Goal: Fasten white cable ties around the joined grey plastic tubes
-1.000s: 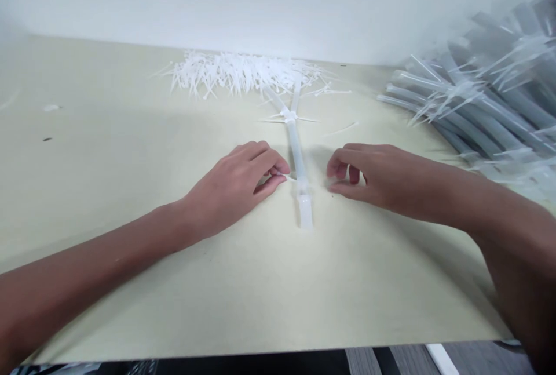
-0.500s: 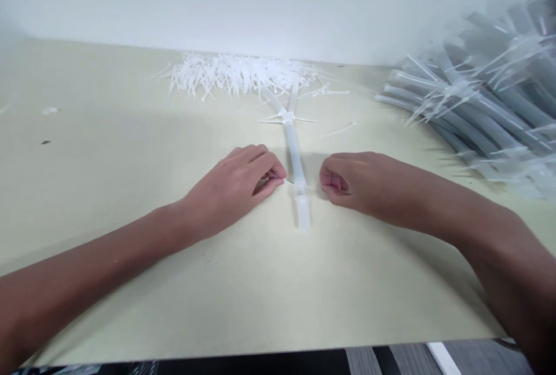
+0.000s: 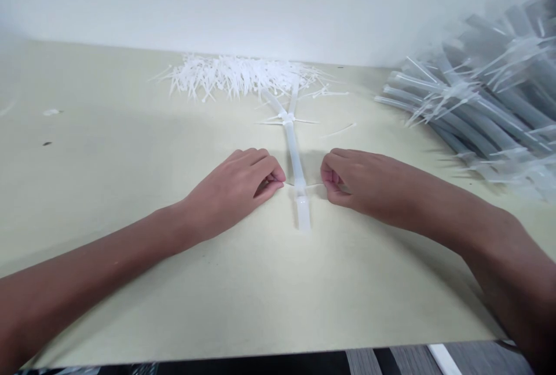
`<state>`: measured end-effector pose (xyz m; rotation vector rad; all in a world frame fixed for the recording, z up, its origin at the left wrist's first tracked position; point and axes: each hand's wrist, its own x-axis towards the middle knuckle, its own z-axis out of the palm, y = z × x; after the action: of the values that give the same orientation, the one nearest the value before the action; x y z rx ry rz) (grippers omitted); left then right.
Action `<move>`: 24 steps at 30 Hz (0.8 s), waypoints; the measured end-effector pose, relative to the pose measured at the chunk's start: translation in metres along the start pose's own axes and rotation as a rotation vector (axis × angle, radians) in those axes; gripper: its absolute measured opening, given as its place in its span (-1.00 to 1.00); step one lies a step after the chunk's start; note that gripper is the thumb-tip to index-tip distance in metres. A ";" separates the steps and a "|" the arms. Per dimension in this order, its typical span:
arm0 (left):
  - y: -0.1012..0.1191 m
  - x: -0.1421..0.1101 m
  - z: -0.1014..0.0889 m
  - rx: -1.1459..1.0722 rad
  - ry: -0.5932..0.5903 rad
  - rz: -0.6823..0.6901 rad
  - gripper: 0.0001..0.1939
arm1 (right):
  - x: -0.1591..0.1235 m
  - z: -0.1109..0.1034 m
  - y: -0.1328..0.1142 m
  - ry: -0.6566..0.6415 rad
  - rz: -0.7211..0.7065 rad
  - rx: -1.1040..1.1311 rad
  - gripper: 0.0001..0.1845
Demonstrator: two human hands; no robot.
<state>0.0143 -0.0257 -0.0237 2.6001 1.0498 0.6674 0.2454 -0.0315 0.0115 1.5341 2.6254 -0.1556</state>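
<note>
A translucent Y-shaped tube lies on the table between my hands, its two branches pointing away from me. Thin white cable ties circle its fork, with their tails sticking out to both sides. Near the tube's close end, beside a wider clear end piece, a thin tail runs out on each side. My left hand is closed in a pinch on the left cable tie tail. On the other side my right hand has its fingers curled shut round the right tail, whose tip is hidden.
A heap of white cable ties lies at the back by the wall. One loose cable tie rests right of the tube. Many finished-looking tube pieces are piled at the right. Small scraps lie at the far left.
My right hand has gone from loosely curled fingers to a closed grip nearer the tube, and a tail now shows taut at it. My left hand keeps its pinch almost unmoved.
</note>
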 end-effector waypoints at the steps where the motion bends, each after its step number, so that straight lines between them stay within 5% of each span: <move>1: 0.000 0.000 0.000 -0.001 0.001 -0.003 -0.89 | 0.000 -0.001 -0.001 0.005 0.001 -0.003 -0.93; 12: 0.000 -0.001 0.000 0.006 0.012 -0.016 -0.90 | -0.001 0.001 0.003 0.009 0.052 0.083 -0.94; 24: -0.002 -0.001 0.002 0.009 0.019 0.002 -0.92 | -0.002 -0.012 -0.012 0.274 -0.111 0.333 -0.90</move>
<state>0.0134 -0.0252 -0.0262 2.6078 1.0589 0.6910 0.2355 -0.0372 0.0236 1.6033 3.0281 -0.4421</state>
